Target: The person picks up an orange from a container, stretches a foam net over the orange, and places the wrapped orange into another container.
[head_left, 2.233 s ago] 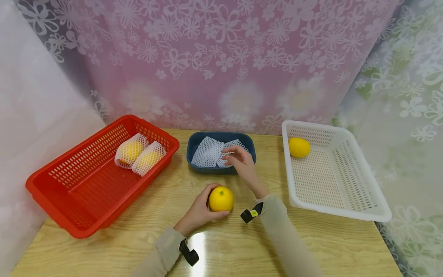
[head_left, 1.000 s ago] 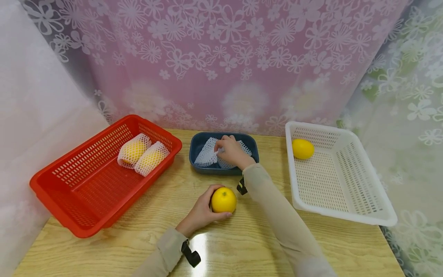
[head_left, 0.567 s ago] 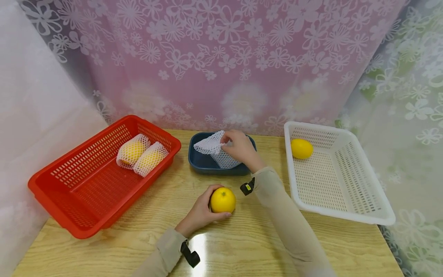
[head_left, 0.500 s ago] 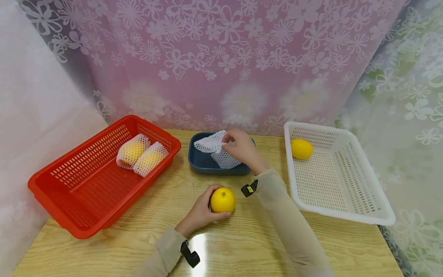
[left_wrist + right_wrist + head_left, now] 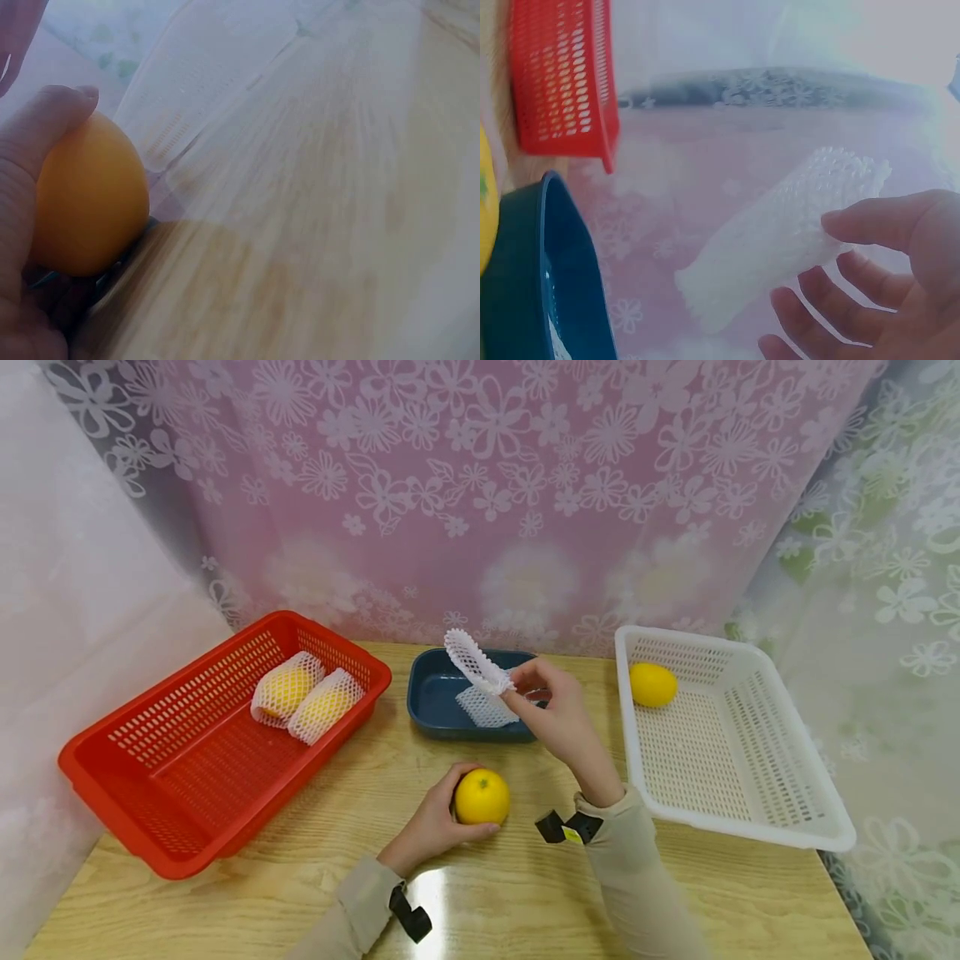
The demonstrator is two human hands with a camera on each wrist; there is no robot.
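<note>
On the tabletop, my left hand [image 5: 431, 821] curls round a yellow-skinned orange [image 5: 482, 797], stem spot up. In the left wrist view the thumb lies along the orange [image 5: 94, 196]. My right hand [image 5: 553, 706] pinches a white foam fruit net [image 5: 475, 662] by one end, between thumb and fingers, above the blue tray [image 5: 433, 723]. The right wrist view shows this foam net [image 5: 769, 236] hanging flattened from the thumb and fingertips. A second foam net [image 5: 487, 707] lies in the tray, partly hidden behind the right hand.
At left stands a red basket [image 5: 168, 818] holding two yellow fruits in foam nets [image 5: 324, 706]. A white basket [image 5: 738, 822] at right holds one bare yellow fruit [image 5: 652, 684]. A flowered curtain [image 5: 480, 510] hangs behind the wooden table [image 5: 495, 902].
My right hand has reached into the blue tray, taken one foam net and lifted it up and towards me. The left hand keeps its hold on the orange.
</note>
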